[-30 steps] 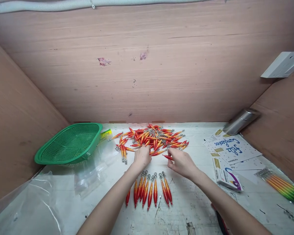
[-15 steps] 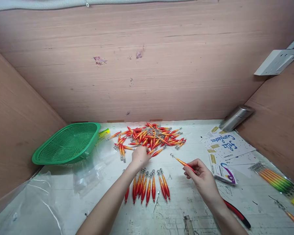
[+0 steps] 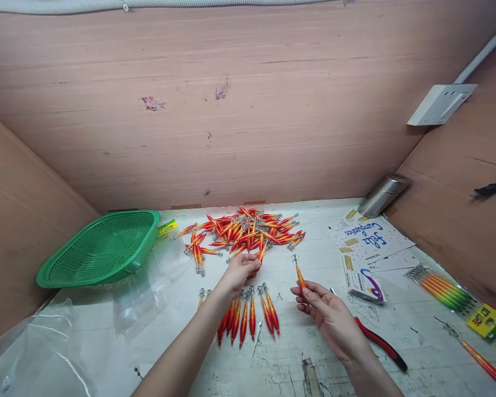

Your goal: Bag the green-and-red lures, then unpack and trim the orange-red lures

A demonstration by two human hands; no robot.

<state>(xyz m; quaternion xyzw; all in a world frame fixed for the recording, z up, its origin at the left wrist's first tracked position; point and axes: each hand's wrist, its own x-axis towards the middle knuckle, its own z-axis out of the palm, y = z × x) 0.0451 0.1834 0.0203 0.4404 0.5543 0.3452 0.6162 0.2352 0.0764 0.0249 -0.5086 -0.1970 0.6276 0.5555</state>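
My right hand (image 3: 326,309) pinches a red and orange fishing lure (image 3: 300,274) by its red end, with the hook crown pointing up and away. Closed at the near edge of the lure pile (image 3: 252,229), my left hand (image 3: 243,271) has its fingertips on another red and orange lure (image 3: 262,255). Below that hand lies a row of lures (image 3: 243,325), side by side with hooks toward the back. My left forearm hides part of the row.
On the left stand a green basket (image 3: 45,280) and clear plastic bags (image 3: 136,303). To the right are red-handled pliers (image 3: 382,342), a small box (image 3: 366,284), printed cards (image 3: 380,237), a metal cylinder (image 3: 384,196), a lure pack (image 3: 450,298) and a loose lure (image 3: 485,364).
My right hand has turned its lure more upright and moved slightly left. My left hand has drawn back a little from the pile with a lure at its fingertips. The view has shifted right.
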